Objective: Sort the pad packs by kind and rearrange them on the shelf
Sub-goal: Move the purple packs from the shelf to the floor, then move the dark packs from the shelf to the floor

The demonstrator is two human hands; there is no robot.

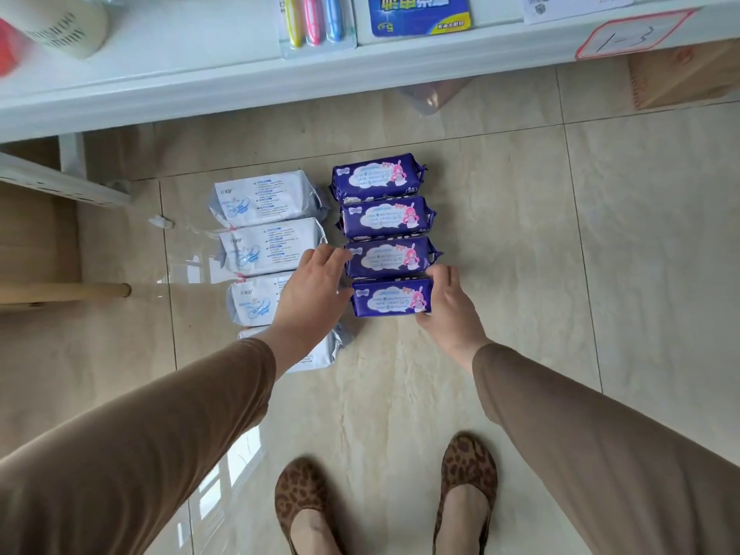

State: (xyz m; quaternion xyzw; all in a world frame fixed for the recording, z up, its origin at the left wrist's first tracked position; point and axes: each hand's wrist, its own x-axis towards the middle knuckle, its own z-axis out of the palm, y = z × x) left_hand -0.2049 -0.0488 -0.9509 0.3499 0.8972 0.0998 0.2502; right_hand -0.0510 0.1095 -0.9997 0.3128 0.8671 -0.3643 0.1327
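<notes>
White packs (264,234) left of purple packs (386,234)

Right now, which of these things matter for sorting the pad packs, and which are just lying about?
Part of the job:
four purple plastic pad packs
four white plastic pad packs
white shelf
left hand
right hand

Just lying about:
coloured toothbrush pack
blue battery card
brown cardboard box

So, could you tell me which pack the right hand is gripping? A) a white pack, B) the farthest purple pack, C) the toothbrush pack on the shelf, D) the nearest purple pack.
D: the right hand grips the right end of the nearest purple pack, at the near end of the purple column on the floor.
</notes>
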